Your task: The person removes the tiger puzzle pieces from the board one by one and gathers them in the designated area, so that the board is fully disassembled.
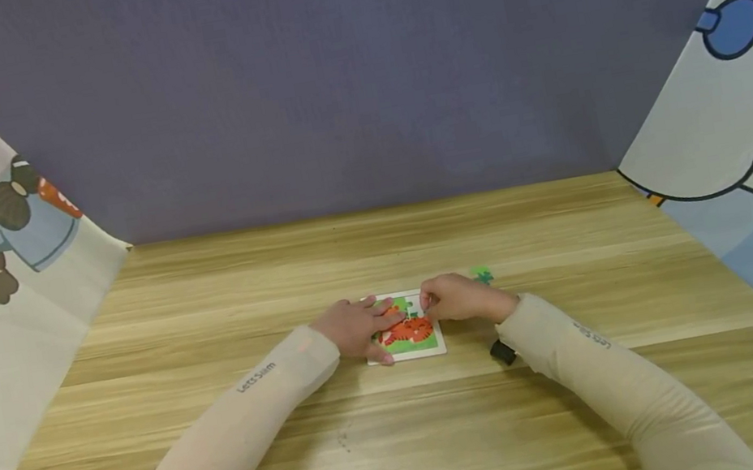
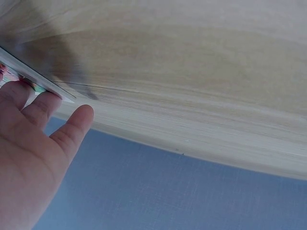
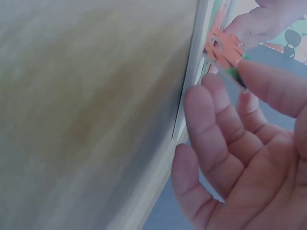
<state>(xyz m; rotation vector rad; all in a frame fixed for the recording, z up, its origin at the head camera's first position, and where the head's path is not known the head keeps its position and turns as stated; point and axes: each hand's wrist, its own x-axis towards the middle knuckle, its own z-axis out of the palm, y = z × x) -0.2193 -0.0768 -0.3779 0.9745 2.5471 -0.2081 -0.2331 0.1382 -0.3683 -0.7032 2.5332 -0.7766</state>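
Note:
A jigsaw puzzle in a white tray [image 1: 406, 357] lies flat on the table, showing an orange tiger on green. My left hand [image 1: 354, 327] rests on its left side, fingers spread over the picture; in the left wrist view the fingers [image 2: 42, 106] are fairly straight along the tray's edge. Over the tray's upper right part, where white backing shows, is my right hand [image 1: 459, 297]. Thumb and fingertips there pinch an orange, black-striped puzzle piece [image 3: 225, 50] with a green corner, tilted above the tray. The head view mostly hides that piece behind the fingers.
A loose green puzzle piece [image 1: 481, 275] lies on the wooden table [image 1: 409, 443] just beyond my right wrist. Under that wrist sits a small black object [image 1: 502, 352]. A dark blue-grey panel [image 1: 352, 83] stands at the back, with cartoon-printed sheets at both sides.

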